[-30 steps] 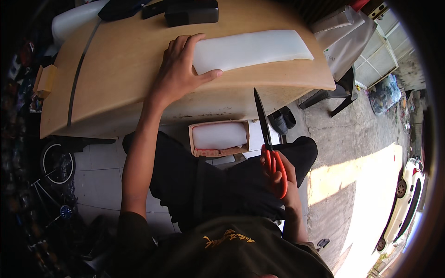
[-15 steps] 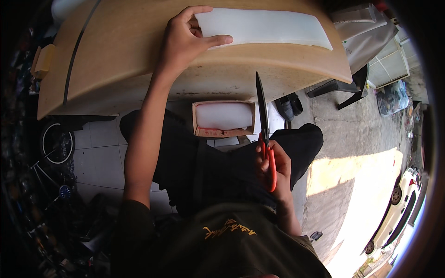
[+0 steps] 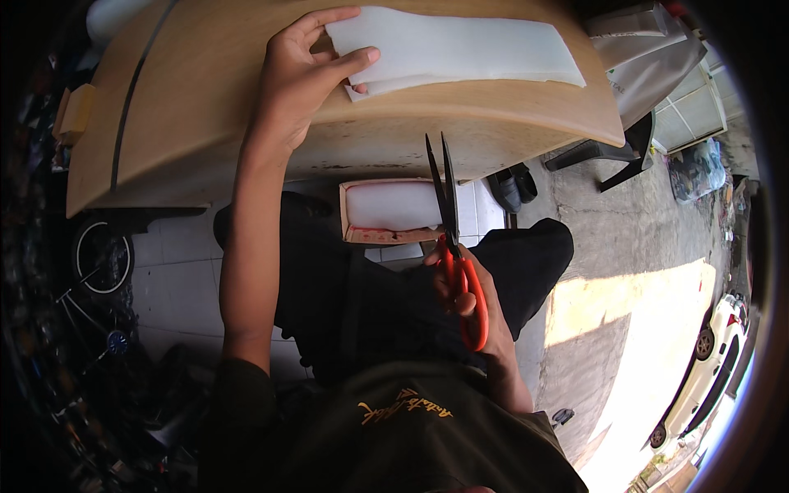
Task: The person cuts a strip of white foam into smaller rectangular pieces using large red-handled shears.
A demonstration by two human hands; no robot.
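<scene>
A long strip of white foam sheet (image 3: 468, 49), which looks folded or doubled, lies on the wooden table (image 3: 222, 74). My left hand (image 3: 300, 70) grips its left end, thumb on top and fingers behind or under the edge. In my right hand (image 3: 468, 292) is a pair of scissors (image 3: 449, 205) with red-orange handles and dark blades. The blades point away from me and stand slightly apart, just short of the table's near edge, not touching the strip.
Below the table edge sits a cardboard box (image 3: 386, 237) holding white sheets (image 3: 390, 204). Dark shoes (image 3: 511, 187) lie right of it, near a black chair (image 3: 608, 156). A grey bag (image 3: 645, 62) is at the table's right end. A yellowish block (image 3: 76, 113) is at the far left.
My left hand has moved left, pulling the strip's left end with it, and a lower layer now shows at the corner. The scissor blades have parted and shifted a little left.
</scene>
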